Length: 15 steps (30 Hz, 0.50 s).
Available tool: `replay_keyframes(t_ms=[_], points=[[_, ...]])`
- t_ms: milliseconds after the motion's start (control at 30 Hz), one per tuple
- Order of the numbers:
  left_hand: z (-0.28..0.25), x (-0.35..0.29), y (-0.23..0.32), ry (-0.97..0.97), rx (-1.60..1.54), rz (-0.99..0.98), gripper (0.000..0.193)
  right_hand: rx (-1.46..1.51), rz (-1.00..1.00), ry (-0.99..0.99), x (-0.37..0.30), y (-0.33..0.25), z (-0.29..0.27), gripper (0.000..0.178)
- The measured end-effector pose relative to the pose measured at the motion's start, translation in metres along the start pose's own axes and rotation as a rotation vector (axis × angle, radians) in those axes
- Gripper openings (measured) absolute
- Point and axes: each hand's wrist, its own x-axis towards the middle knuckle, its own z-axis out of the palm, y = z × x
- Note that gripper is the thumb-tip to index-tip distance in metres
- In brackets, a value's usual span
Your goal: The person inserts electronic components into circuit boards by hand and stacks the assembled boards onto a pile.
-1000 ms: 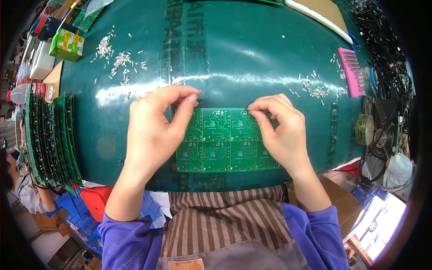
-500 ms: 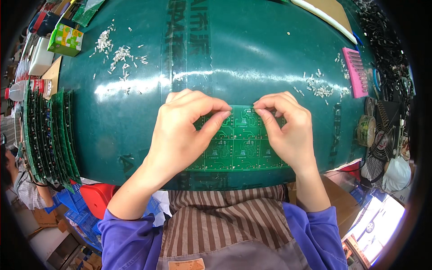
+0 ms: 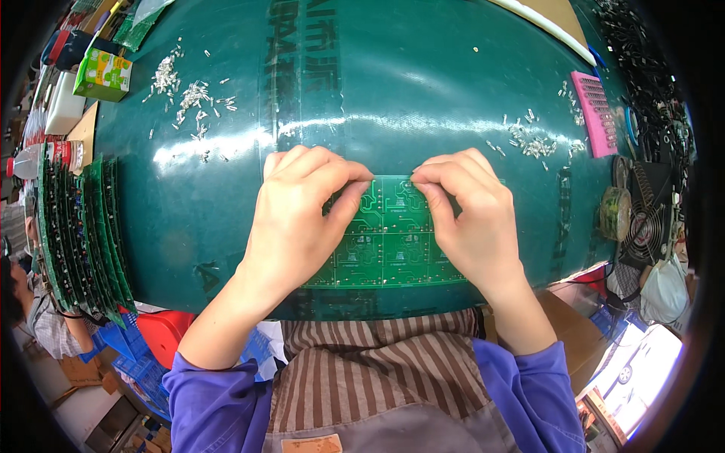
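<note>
A green circuit board panel (image 3: 384,260) with repeated printed patterns lies flat on the green table in front of me. At its far edge my left hand (image 3: 306,211) is closed, thumb and forefinger pinched together. A short way to the right, my right hand (image 3: 472,211) makes a similar pinch over the same edge. Whatever is between either hand's fingertips is too small or hidden to make out. My palms and fingers cover the panel's left and right parts.
Small clear glass-like parts lie in loose piles at the left (image 3: 195,97) and right (image 3: 532,140). Populated circuit boards (image 3: 79,234) stand in a row at the left edge. A pink foam block (image 3: 594,113) is at the right, and a drink carton (image 3: 103,75) at the far left.
Both pinched hands have shifted slightly left along the board's far edge. The whole view has also slid a little left. The board still lies flat.
</note>
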Motion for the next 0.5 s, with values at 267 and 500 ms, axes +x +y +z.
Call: replay_keyframes(t_ms=[267,500], points=[[0.0004,0.0002,-0.0007,-0.007,0.012,0.003,0.011,-0.007,-0.012,0.014,0.0003,-0.0003,0.0016,0.012],[0.0002,-0.0001,-0.0013,-0.003,0.006,0.008,0.011,0.088,0.075,0.003,-0.0025,0.0045,0.0018,0.012]])
